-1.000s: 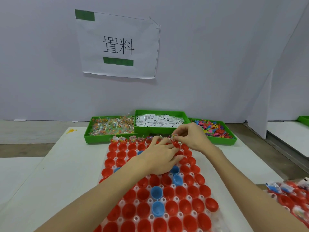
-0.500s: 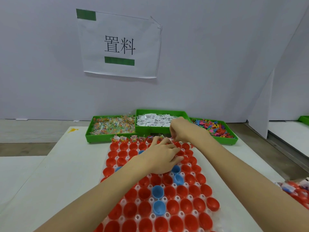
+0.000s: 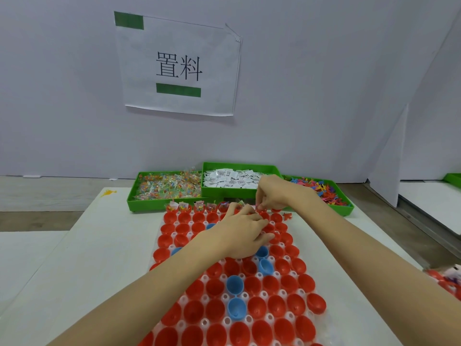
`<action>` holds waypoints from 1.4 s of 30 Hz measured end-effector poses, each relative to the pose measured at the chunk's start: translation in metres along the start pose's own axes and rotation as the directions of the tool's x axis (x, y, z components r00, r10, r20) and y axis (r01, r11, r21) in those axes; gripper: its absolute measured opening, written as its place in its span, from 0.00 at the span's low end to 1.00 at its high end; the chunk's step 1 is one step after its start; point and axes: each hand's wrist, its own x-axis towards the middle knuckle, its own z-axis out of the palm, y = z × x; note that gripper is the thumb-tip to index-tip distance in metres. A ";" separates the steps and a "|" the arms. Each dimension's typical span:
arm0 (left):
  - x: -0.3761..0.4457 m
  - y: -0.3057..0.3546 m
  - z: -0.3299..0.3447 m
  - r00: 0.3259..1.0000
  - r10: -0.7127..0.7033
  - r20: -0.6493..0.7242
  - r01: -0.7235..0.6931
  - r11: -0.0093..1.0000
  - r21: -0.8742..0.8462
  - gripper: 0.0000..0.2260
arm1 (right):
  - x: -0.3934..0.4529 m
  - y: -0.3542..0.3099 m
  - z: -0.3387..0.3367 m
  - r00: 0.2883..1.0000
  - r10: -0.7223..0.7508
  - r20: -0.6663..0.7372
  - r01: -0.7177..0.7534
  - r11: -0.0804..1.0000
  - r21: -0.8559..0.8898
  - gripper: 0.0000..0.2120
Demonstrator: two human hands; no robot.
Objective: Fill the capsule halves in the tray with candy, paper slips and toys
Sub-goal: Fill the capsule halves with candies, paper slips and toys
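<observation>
— So, where do we stand with the clear plastic tray of red and blue capsule halves (image 3: pixel 225 320)?

— It lies flat on our white table (image 3: pixel 82 258), running from near us up to the three bins. Our right hand (image 3: pixel 277 193) is at its far row, fingertips pinched together on something small and pinkish just above a red half; we cannot tell what the piece is.

— And our left hand (image 3: pixel 243 234)?

— Just nearer than that pinch and touching distance from it, palm down over the red halves, fingers curled. It seems to cup a few small pieces, but what is under it is hidden, so we cannot tell whether it grips anything.

— Which halves look filled?

— The far row to the left of the pinch: several red halves there carry small wrapped candy and white paper slips (image 3: pixel 183 207). The rows nearer than our hands look hollow, mostly red with a few blue ones (image 3: pixel 234 285) down the middle.

— Anything loose?

— One small orange plastic toy figure (image 3: pixel 287 216) lies on the tray edge just right of the pinch.

— And beyond the hands?

— Three green plastic bins: the left bin with clear-wrapped coloured candy (image 3: pixel 167 187), the middle bin with folded white printed slips (image 3: pixel 230 179) right behind our right hand, the right bin with bright plastic toys (image 3: pixel 324 189). On the wall above hangs a white paper sign with green tape (image 3: pixel 178 66). At the near right edge shows part of another tray with filled red capsules (image 3: pixel 446 280).
</observation>
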 end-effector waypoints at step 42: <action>-0.049 -0.200 -0.035 0.892 -0.452 -0.009 0.449 0.888 -0.097 0.14 | -0.120 -0.007 0.064 0.772 0.243 -0.587 0.311 0.661 0.683 0.09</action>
